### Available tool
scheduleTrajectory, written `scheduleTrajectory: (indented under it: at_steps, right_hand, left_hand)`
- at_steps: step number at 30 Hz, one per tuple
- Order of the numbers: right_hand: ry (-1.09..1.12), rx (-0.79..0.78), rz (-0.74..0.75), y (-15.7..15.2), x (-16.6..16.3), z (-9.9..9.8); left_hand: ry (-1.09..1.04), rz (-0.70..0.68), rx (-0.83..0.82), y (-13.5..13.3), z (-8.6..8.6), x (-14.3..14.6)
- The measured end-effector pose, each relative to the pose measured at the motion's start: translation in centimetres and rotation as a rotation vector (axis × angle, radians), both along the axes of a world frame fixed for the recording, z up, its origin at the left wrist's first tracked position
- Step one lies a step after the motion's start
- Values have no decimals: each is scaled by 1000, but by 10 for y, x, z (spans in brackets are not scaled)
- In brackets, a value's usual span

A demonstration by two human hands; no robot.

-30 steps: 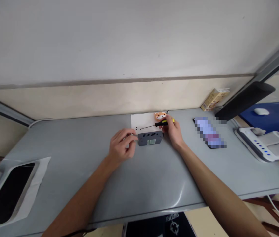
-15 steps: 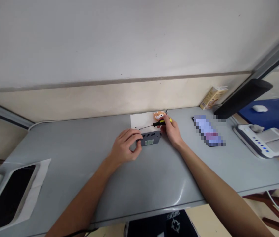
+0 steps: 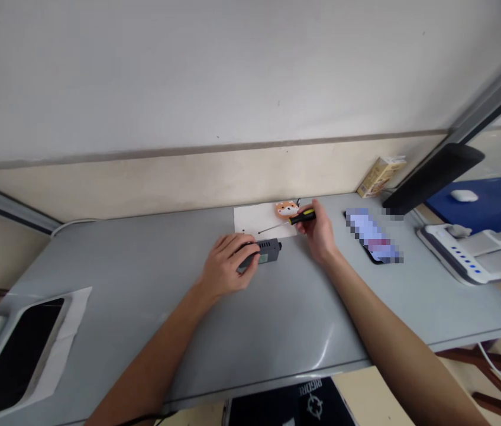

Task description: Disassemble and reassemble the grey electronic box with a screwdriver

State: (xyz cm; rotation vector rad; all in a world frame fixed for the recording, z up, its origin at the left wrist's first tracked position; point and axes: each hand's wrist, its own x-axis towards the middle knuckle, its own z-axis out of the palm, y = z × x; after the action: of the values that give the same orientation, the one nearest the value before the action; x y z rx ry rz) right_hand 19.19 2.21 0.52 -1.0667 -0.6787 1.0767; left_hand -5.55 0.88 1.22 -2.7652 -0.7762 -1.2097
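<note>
A dark grey box [image 3: 270, 251] with vent slots and a green label sits on the grey table. My left hand [image 3: 229, 260] is closed over its left end, hiding that part. In my right hand [image 3: 319, 236] is a screwdriver [image 3: 302, 217] with a black and yellow handle. Its thin shaft points left over a white sheet of paper [image 3: 250, 218], and a small dark bit shows at the tip, too small to name. Another dark speck lies on the paper. An orange dog-face item [image 3: 286, 209] rests at the paper's right side, just beyond the screwdriver.
To the right lie a phone [image 3: 372, 236] with a blurred screen and a white power strip [image 3: 458, 260] with plugs. A carton [image 3: 378, 177] and a black cylindrical object [image 3: 436, 177] stand near the wall. At the left is a tablet-like device [image 3: 19, 355] with a dark screen.
My right hand has drawn back to the right with the screwdriver, away from the box. The box has shifted slightly left, and my left hand covers more of it.
</note>
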Motion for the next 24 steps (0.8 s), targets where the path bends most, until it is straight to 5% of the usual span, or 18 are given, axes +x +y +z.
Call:
scheduleTrajectory:
  at_steps: [24]
  right_hand:
    - [68,-58,-92,2,7,6]
  left_hand:
    - [62,73,24,-6,-3,12]
